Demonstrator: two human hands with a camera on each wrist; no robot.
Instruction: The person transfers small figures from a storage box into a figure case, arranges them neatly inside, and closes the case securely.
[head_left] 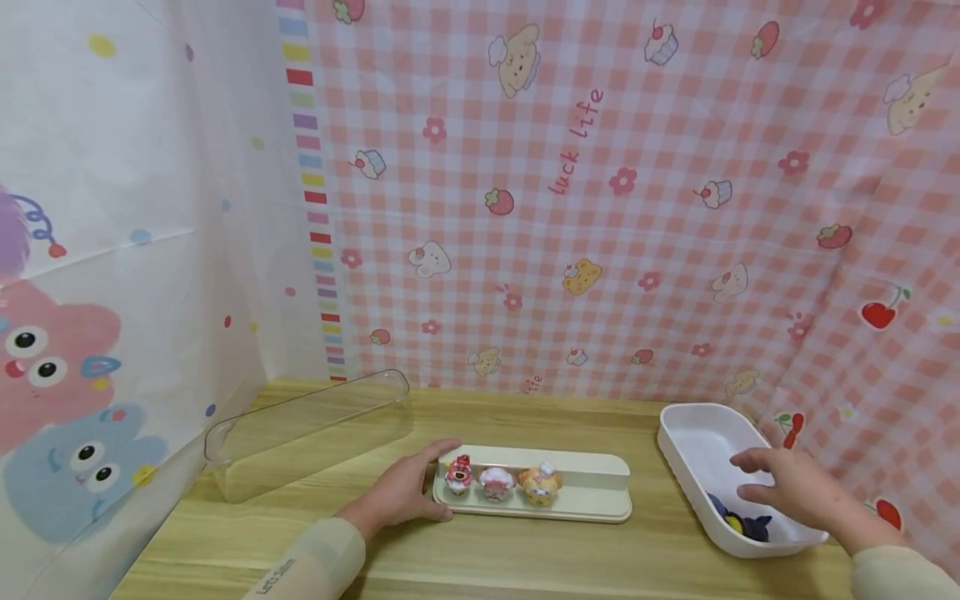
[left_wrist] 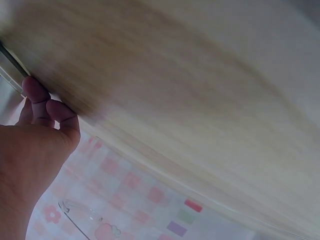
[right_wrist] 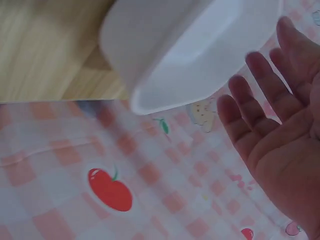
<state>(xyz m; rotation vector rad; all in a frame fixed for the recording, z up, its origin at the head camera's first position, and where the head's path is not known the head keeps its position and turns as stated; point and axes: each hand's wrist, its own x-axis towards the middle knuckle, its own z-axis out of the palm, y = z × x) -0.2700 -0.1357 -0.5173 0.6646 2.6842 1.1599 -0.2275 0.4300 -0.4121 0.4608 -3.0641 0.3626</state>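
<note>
Where the cartoon-printed sheet meets the wooden tabletop (head_left: pixel 525 558) at far left, a clear plastic lid (head_left: pixel 307 433) lies tilted on its side, apart from everything else. Just right of it the left hand (head_left: pixel 405 492) rests on the tabletop against the left end of a cream tray (head_left: pixel 592 492). Its thumb lies along the tray's front corner and its fingers reach over the back corner, so the grip is a loose hold on that end; the left wrist view shows fingertips (left_wrist: pixel 37 95) curled against an edge, blurred beyond that. Three small figures stand in a row on the tray's left half, touching or nearly touching one another: a red-and-pink figure (head_left: pixel 458 475) closest to the left hand, a pink-and-white figure (head_left: pixel 496 482) in the middle, and an orange figure (head_left: pixel 539 485) farthest from it. The tray's right half is bare.

Well apart to the right stands a white tub (head_left: pixel 697 442), close to the pink checked backdrop (head_left: pixel 600 208). The right hand (head_left: pixel 787 483) hovers over the tub's near half with fingers spread and relaxed, holding nothing; the right wrist view shows the open palm (right_wrist: pixel 285 130) beside the tub's rim (right_wrist: pixel 200 85). Dark blue toys (head_left: pixel 742 521) with a spot of yellow lie in the tub's near end, just below and left of that hand, not touched by it.
</note>
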